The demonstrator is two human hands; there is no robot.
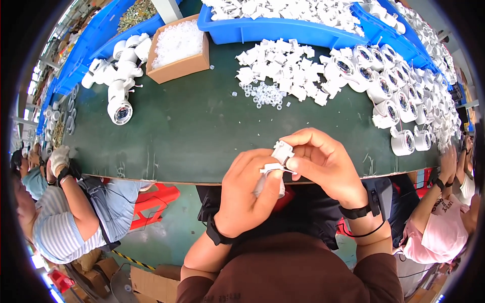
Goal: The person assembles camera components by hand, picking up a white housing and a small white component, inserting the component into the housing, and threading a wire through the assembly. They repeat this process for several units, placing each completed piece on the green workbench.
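Note:
Above the table's near edge, my left hand [245, 194] is closed around a rounded white plastic housing [259, 188], mostly hidden by the fingers. A thin white wire or strip sticks out of it toward the right. My right hand [331, 164] pinches a small white plastic bracket [283, 150] between thumb and fingers, right against the top of the housing. Whether the two parts are joined I cannot tell. Beyond my hands lie a heap of white plastic brackets [283, 68] and a small pile of translucent rings [265, 95].
At right, rows of white round housings [386, 113] stand on the green table [192, 136]. An open cardboard box [179, 68] of translucent pieces and white jointed units [120, 108] are at left. Blue bins [283, 31] line the back. Co-workers sit at both sides.

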